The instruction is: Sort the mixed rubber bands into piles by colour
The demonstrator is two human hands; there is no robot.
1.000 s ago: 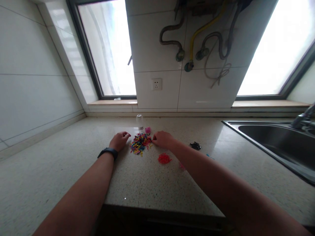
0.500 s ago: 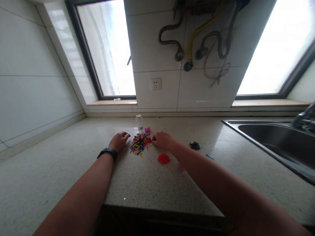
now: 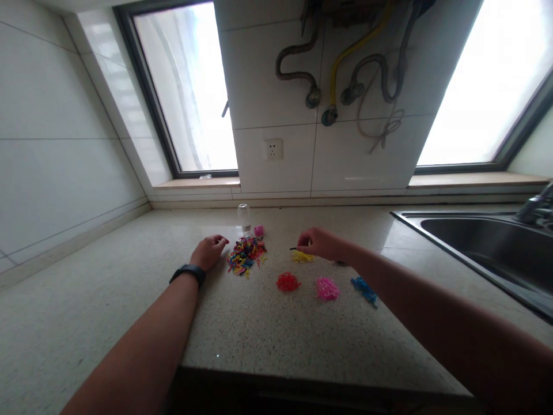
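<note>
A mixed heap of small coloured rubber bands (image 3: pixel 244 255) lies on the counter. Resting at the heap's left edge, my left hand (image 3: pixel 210 251) has its fingers loosely extended and holds nothing that I can see. My right hand (image 3: pixel 317 242) is pinched on a thin black rubber band (image 3: pixel 293 249), just above a small yellow pile (image 3: pixel 302 257). Nearer to me are a red pile (image 3: pixel 287 282), a pink pile (image 3: pixel 327 289) and a blue pile (image 3: pixel 365 290). A black pile (image 3: pixel 341 263) is mostly covered by my right forearm.
Behind the heap stands a clear bottle (image 3: pixel 244 220), upside down, with a pink cap (image 3: pixel 258 230) beside it. A steel sink (image 3: pixel 469 253) is set into the counter (image 3: pixel 242 328) on the right. Pipes and a socket (image 3: pixel 273 149) are on the tiled wall.
My right hand has moved right from the mixed heap to above the yellow pile, carrying a black band. The pink and blue piles are now uncovered. My left hand stays put.
</note>
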